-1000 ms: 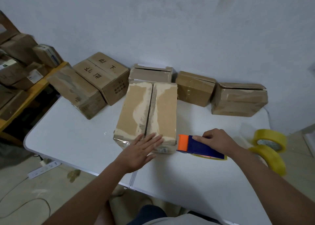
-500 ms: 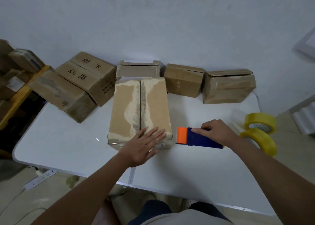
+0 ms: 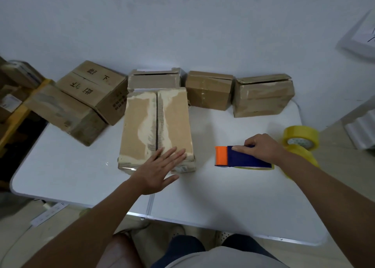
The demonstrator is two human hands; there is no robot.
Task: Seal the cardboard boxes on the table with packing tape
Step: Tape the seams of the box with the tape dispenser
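You stand at a white folding table [image 3: 203,202] set against a pale wall [image 3: 182,24], with a yellow shelf [image 3: 18,113] of parcels off its left edge. Five cardboard boxes line the far edge, the printed box [image 3: 95,89] at the far left corner. The box being sealed [image 3: 156,129] lies mid-table, its centre seam untaped. Two yellow tape rolls [image 3: 300,139] overhang the right edge. Your left hand [image 3: 160,170] lies flat, fingers spread, on the box's near end. Your right hand [image 3: 261,148] is closed over the blue-and-orange tape dispenser [image 3: 239,157], resting on the table just right of that box.
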